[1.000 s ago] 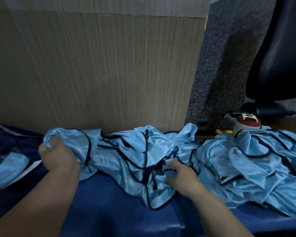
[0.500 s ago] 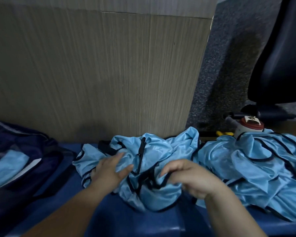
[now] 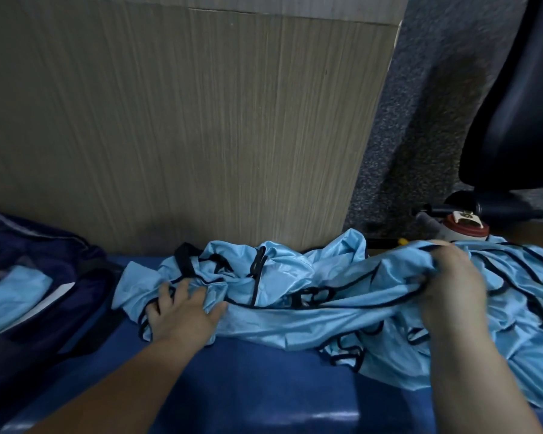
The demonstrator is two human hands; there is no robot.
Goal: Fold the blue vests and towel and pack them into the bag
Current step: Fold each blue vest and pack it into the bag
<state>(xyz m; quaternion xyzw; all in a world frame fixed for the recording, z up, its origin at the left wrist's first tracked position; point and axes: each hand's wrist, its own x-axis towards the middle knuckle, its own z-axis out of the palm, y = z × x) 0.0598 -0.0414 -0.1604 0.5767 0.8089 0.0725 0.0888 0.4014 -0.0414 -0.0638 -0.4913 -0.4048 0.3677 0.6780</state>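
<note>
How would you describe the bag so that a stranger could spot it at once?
Start at the wooden panel behind the blue surface. At its foot, far left, lies the bag. Unlike the light-blue vests heaped to its right, it is dark navy and open, with one folded light-blue piece inside.

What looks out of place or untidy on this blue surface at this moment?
The vests lie crumpled and tangled in one heap, none of them folded flat. Behind the heap at the right stands a bottle with a red cap, partly covered by the fabric; it looks odd among clothing. No spill or tear shows.
</note>
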